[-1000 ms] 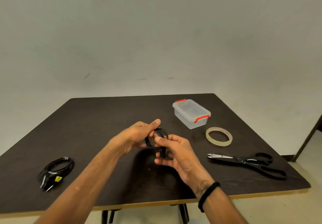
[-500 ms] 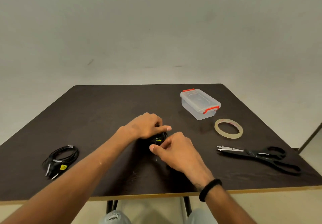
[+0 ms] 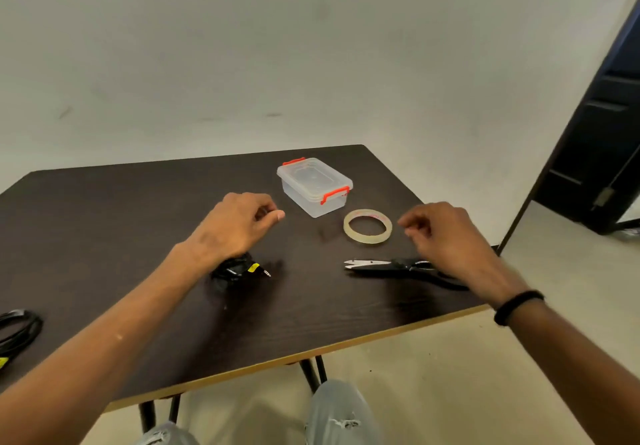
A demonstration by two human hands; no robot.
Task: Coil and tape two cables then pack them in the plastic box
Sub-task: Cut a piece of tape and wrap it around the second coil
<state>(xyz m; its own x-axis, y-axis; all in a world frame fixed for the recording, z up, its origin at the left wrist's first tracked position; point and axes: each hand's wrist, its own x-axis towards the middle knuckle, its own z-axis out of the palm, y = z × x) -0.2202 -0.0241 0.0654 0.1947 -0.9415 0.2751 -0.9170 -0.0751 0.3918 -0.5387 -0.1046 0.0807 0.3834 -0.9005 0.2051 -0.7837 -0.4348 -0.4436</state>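
Apparently the coiled audio cable lies loose awaiting tape; the right hand, fingers loosely curled and empty, hovers near the tape roll, while the left hand hangs empty too.

- A plain pale wall fills the upper half, with a few faint dark scuffs on it.
- The bench has a dark wood-grain top, a light edge band along its near side and thin black legs below.
- The floor is pale beige and smooth.
- At the far right stands a dark panelled door, apparently ajar.
- The light is soft and even, with blurred shadows on the bench.
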